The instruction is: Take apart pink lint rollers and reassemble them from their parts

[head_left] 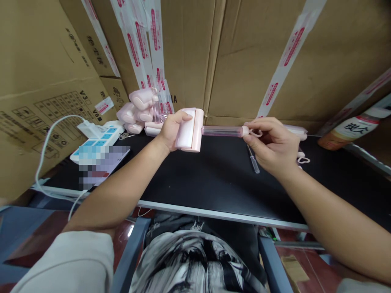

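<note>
My left hand [171, 129] is closed around a pink roller-shaped block [190, 130], held just above the black table [214, 183]. A clear pink tube [222, 130] sticks out of the block's right side. My right hand [273, 143] pinches the tube's far end, where a thin loop of pink cord [255, 132] hangs. Both hands are near the table's back edge, close to the cardboard boxes.
A pile of pink blocks [139, 110] lies at the back left, beside a white power strip [99, 140] with a cable. A small clear screwdriver [253, 160] lies under my right hand. A bottle [351, 128] lies at the right. Cardboard boxes [244, 53] wall the back.
</note>
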A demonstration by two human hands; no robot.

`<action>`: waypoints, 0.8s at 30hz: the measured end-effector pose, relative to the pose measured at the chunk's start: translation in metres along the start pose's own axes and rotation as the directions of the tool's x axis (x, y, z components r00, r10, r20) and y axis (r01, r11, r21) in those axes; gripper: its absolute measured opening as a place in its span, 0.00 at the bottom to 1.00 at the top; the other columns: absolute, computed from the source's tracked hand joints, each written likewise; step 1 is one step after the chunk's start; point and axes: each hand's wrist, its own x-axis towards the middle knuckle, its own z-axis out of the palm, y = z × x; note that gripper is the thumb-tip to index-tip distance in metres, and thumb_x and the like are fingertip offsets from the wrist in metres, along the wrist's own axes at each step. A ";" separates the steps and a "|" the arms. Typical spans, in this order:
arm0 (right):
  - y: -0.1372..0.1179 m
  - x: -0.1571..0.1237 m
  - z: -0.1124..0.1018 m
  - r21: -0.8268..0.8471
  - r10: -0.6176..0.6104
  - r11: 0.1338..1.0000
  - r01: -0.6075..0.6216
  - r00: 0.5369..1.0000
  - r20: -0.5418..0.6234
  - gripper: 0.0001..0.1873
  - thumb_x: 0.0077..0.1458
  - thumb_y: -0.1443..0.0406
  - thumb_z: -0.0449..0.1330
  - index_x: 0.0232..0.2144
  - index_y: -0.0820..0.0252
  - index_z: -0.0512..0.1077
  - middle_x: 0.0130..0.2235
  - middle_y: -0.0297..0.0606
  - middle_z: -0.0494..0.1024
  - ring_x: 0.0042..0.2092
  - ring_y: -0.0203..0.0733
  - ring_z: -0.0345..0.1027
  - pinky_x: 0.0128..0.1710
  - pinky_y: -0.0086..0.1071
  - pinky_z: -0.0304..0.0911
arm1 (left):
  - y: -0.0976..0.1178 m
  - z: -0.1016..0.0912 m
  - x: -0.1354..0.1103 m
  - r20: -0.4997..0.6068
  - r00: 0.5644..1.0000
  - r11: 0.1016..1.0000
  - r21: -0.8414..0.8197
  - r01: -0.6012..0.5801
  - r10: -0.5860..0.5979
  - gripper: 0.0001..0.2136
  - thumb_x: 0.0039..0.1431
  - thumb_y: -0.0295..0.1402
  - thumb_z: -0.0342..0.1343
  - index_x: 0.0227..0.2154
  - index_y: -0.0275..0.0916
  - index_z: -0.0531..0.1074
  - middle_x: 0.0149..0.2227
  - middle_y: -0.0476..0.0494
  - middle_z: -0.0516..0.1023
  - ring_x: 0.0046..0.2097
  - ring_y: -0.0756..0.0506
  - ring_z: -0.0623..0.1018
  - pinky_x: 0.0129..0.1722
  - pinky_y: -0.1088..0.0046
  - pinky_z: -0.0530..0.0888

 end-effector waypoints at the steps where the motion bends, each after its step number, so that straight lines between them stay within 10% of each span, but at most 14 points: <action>1: -0.001 0.000 -0.001 -0.027 -0.032 0.999 0.031 0.999 -0.009 0.06 0.65 0.57 0.68 0.44 0.48 0.80 0.44 0.42 0.84 0.45 0.52 0.79 0.46 0.49 0.75 | -0.001 0.000 0.000 0.005 1.000 0.999 0.025 -0.021 0.021 0.20 0.41 0.34 0.62 0.41 0.34 0.75 0.34 0.39 0.84 0.30 0.41 0.83 0.29 0.66 0.78; 24: -0.005 -0.001 0.000 -0.075 0.019 0.997 -0.025 0.996 -0.088 0.09 0.65 0.54 0.68 0.42 0.49 0.83 0.38 0.44 0.85 0.38 0.52 0.79 0.40 0.49 0.76 | -0.014 0.008 -0.003 -0.033 0.993 0.992 0.063 -0.111 0.113 0.23 0.41 0.33 0.63 0.44 0.36 0.70 0.30 0.42 0.82 0.29 0.40 0.83 0.30 0.66 0.78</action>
